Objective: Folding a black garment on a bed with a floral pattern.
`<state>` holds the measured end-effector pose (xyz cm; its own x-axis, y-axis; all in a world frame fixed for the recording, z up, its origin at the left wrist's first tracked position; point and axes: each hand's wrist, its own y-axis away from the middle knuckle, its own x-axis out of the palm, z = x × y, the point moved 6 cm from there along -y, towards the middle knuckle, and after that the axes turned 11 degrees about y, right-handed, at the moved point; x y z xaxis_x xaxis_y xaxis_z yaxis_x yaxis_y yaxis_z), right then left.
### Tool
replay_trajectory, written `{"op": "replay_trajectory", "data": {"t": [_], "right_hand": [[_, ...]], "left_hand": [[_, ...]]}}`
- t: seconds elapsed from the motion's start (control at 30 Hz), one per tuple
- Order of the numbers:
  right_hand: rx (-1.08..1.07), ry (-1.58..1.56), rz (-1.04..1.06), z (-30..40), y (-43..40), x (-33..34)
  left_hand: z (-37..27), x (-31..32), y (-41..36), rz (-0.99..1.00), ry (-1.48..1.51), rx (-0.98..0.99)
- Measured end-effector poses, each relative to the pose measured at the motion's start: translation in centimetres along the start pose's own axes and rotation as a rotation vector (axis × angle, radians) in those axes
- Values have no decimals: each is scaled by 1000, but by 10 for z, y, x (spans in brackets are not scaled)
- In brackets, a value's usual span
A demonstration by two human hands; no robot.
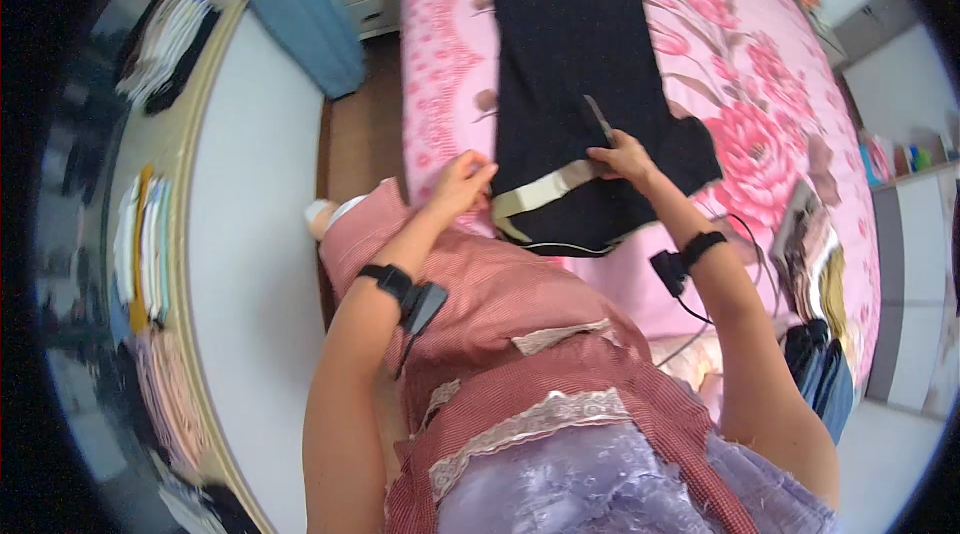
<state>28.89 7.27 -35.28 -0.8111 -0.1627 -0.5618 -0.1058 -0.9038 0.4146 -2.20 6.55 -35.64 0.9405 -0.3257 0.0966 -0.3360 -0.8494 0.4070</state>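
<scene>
A black short-sleeved top (574, 46) lies spread on a pink floral bedsheet (442, 31), its neckline towards me and one sleeve out to the right. My right hand (624, 159) is over the top, closed around a thin grey blade-like object (598, 118) whose exact kind I cannot tell. From beneath that hand a flat cream strip (551, 189) runs across the fabric to the top's left edge. Beside that edge hovers my left hand (463, 183), fingers curled with thumb near fingertips; whether it pinches anything is unclear.
Folded clothes (810, 249) and folded jeans (821, 369) lie at the bed's right side. A black cable (757, 249) trails from the device on my right wrist. Left of me stand shelves with stacked clothes (146, 249), a white panel (255, 234) and a blue curtain (300, 9).
</scene>
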Motion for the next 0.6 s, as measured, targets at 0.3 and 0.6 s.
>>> {"op": "replay_trajectory", "data": {"t": [0.3, 0.6], "right_hand": [[-45, 259, -122, 1, 1, -7], [-9, 46, 10, 30, 20, -8]], "left_hand": [[-43, 44, 49, 75, -831, 367], [-39, 52, 65, -31, -845, 293]]}}
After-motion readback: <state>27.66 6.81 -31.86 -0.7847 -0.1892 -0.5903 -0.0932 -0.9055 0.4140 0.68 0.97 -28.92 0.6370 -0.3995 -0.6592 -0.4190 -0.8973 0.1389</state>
